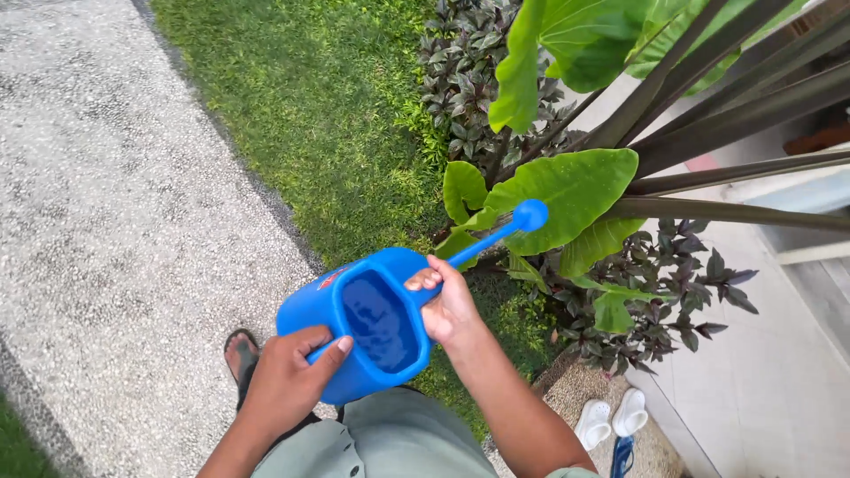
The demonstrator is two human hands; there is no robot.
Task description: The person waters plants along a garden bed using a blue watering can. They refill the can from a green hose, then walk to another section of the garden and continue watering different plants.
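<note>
**Blue watering can held over the lawn's edge**

While both hands grip it, the blue watering can (367, 323) hangs above the strip of grass (319, 115) that runs beside the pebbled path (106, 221). The left hand (288, 381) is closed around the can's handle at its near side, thumb over the rim. The right hand (447, 305) is clamped on the far rim, at the base of the long spout, whose round rose (529, 215) points toward the broad-leaved plant (567, 190). Water shows inside the open top. Dark purple foliage (660, 292) grows just beside the plant, and white sandals (613, 418) lie at the tiled floor's edge.
</note>
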